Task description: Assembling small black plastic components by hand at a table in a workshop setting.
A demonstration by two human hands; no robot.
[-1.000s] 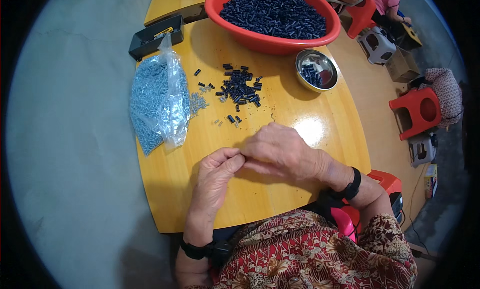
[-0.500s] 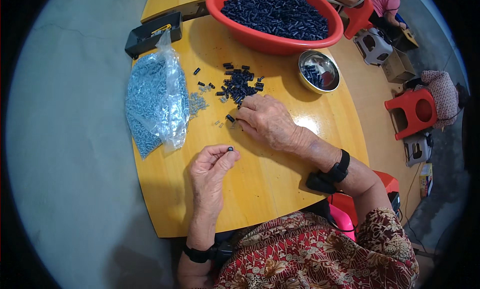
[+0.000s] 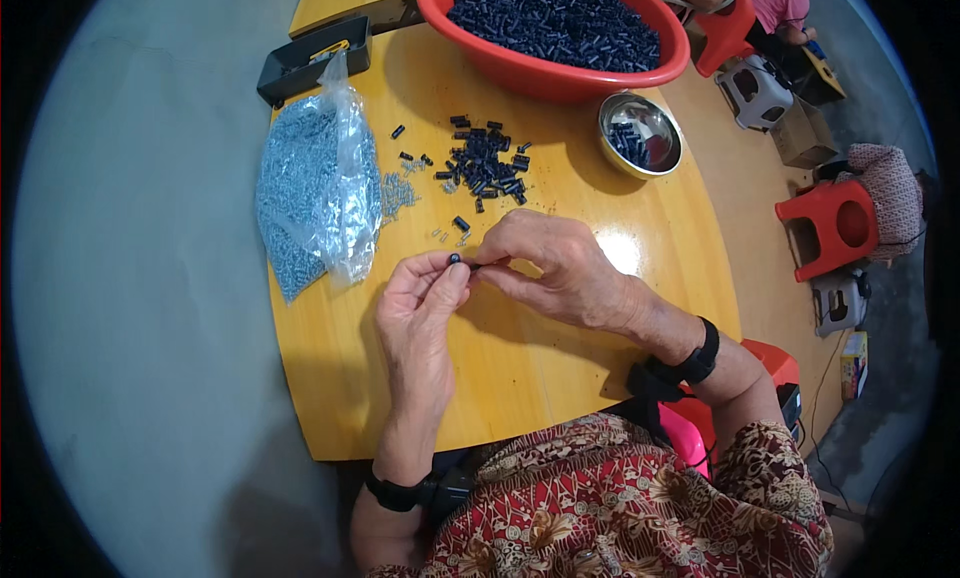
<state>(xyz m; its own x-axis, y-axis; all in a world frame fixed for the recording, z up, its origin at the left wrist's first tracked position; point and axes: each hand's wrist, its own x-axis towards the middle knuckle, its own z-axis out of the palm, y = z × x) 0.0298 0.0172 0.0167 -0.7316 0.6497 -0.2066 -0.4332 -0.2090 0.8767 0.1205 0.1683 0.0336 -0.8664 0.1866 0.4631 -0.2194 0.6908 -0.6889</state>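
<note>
Between the thumb and fingers of my left hand (image 3: 415, 313) is a small black cylindrical part (image 3: 455, 259), its round end facing up. My right hand (image 3: 570, 273) is closed in a pinch right beside it, fingertips nearly touching the left ones; a dark bit shows at them, too small to name. Just beyond both hands lies a single black cylinder (image 3: 461, 224) with a few tiny clear pieces (image 3: 440, 235). Farther off is a loose pile of black cylinders (image 3: 484, 166), and to its left a heap of small clear pieces (image 3: 397, 194).
A clear plastic bag (image 3: 300, 188) full of small shiny pieces lies at the table's left edge, below a dark tray (image 3: 310, 70) holding a yellow tool. A red basin (image 3: 560, 82) of black cylinders and a metal bowl (image 3: 660, 130) stand at the back. Other people sit at right.
My right hand has come back from the pile's near edge to meet my left hand at the black part. My left hand has moved slightly away from me.
</note>
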